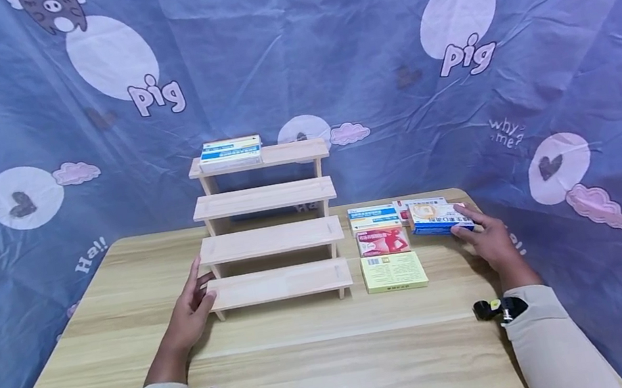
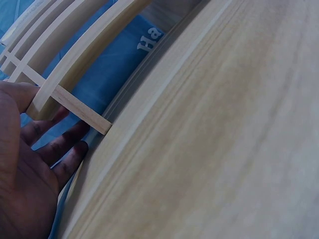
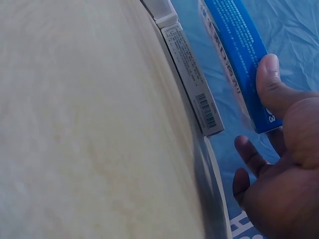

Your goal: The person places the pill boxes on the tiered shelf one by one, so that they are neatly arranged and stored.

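A stepped wooden rack (image 1: 271, 240) with several tiers stands on the table. At the left end of its lowest tier is my left hand (image 1: 188, 316), gripping it with the thumb on the board and the other fingers beside and behind the end. My right hand (image 1: 494, 247) pinches a blue and white medicine box (image 1: 440, 218) by its right end, thumb on the blue side in the right wrist view. That box is raised over the back right of the table, overlapping a white box (image 1: 403, 211) in the head view.
Left of the raised box lie a blue-striped white box (image 1: 373, 218), a red box (image 1: 383, 241) and a pale yellow box (image 1: 394, 273). Blue-striped boxes (image 1: 231, 154) rest on the rack's top tier. A blue printed cloth (image 1: 285, 40) hangs behind the wooden table (image 1: 342, 381).
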A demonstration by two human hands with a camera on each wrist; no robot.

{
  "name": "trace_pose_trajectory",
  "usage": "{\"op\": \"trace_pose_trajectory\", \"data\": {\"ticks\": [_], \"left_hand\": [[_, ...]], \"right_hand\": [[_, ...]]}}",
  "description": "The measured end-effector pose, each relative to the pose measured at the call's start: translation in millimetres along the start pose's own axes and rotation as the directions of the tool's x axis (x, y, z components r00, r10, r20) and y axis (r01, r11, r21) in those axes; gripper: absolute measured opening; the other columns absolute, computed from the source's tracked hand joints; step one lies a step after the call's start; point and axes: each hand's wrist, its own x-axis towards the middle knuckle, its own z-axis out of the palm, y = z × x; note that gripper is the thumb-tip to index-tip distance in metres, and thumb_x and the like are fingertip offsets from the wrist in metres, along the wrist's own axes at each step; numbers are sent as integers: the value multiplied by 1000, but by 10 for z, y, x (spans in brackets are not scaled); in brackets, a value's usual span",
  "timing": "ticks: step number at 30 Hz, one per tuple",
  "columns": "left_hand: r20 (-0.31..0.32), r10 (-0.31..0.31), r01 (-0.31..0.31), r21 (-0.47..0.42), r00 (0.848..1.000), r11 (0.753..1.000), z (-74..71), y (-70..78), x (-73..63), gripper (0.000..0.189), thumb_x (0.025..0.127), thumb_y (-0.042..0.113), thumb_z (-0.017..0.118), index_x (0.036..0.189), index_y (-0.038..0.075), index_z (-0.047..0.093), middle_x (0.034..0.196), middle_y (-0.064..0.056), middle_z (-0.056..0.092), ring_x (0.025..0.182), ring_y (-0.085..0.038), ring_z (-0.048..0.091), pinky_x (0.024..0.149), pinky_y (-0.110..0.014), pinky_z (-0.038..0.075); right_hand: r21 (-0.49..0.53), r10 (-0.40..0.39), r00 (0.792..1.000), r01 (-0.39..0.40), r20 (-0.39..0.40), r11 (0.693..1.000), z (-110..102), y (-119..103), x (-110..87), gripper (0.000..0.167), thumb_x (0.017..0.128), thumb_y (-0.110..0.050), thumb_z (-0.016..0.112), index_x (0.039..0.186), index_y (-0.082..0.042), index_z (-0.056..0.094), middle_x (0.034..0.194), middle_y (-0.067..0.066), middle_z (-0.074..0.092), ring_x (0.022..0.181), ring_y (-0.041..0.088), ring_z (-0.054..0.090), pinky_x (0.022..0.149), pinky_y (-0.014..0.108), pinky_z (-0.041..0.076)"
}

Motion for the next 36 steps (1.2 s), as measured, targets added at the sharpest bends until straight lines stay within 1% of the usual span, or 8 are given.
{"op": "trace_pose_trajectory", "data": {"ticks": [9, 16, 23, 25, 28, 31, 33, 36], "left_hand": [[-8, -1, 1, 10, 1000, 1000, 8, 5, -1, 80, 117, 17, 52, 178, 35, 4, 165, -30, 49, 144, -44, 55, 99, -5, 45], [-5, -13, 13, 2, 1000, 1000, -4, 16, -14, 79, 117, 17, 51, 177, 35, 2, 166, -32, 45, 148, -55, 49, 98, -1, 41], [-2, -7, 7, 3, 1000, 1000, 7, -11, -7, 79, 117, 16, 51, 178, 29, 3, 165, -33, 47, 147, -54, 51, 98, -2, 43], [-5, 1, -1, 13, 1000, 1000, 2, -17, -6, 79, 117, 17, 52, 179, 25, 3, 164, -33, 48, 145, -45, 55, 98, -2, 43], [-18, 22, -22, 18, 1000, 1000, -15, -27, -7, 79, 116, 15, 53, 179, 22, 5, 163, -34, 49, 135, -14, 64, 97, -4, 45], [-23, 33, -32, 20, 999, 999, -27, -31, -8, 79, 116, 14, 53, 179, 25, 5, 162, -34, 49, 124, 11, 58, 97, -4, 46], [-15, 29, -28, 16, 999, 999, -25, -30, -6, 79, 116, 15, 52, 178, 28, 5, 163, -35, 48, 127, 4, 61, 97, -5, 47], [-4, 8, -8, 19, 1000, 1000, -10, -17, -4, 79, 117, 17, 52, 178, 31, 3, 164, -33, 48, 140, -27, 61, 98, -4, 45]], "right_hand": [[30, -20, 1000, 21, -20, 999, 0, -79, 10, 68, 103, -18, 78, 163, -12, 48, 180, 14, 24, 170, 41, 14, 138, 57, 9], [35, -63, 997, 64, -31, 997, -8, -156, 38, 66, 102, -20, 80, 161, -12, 52, 179, 18, 25, 169, 43, 16, 137, 59, 10], [53, -107, 994, 109, -39, 993, 0, -239, 44, 66, 102, -16, 79, 162, -10, 52, 179, 16, 28, 169, 41, 20, 137, 57, 14], [53, -126, 991, 128, -41, 990, 8, -282, 49, 66, 102, -15, 79, 162, -11, 52, 179, 15, 30, 168, 41, 21, 137, 57, 15], [41, -158, 987, 159, -32, 986, 37, -347, 67, 66, 102, -15, 80, 162, -10, 53, 179, 17, 31, 167, 44, 24, 136, 59, 17], [41, -176, 984, 177, -24, 983, 57, -416, 91, 66, 101, -14, 79, 161, -8, 53, 178, 19, 31, 167, 45, 24, 135, 60, 19], [42, -172, 985, 173, -34, 984, 61, -460, 108, 66, 101, -13, 79, 161, -7, 53, 178, 18, 32, 167, 44, 24, 135, 60, 20], [53, -157, 986, 159, -48, 986, 56, -533, 130, 65, 102, -13, 79, 161, -7, 53, 179, 16, 32, 168, 40, 23, 136, 58, 19]]}}
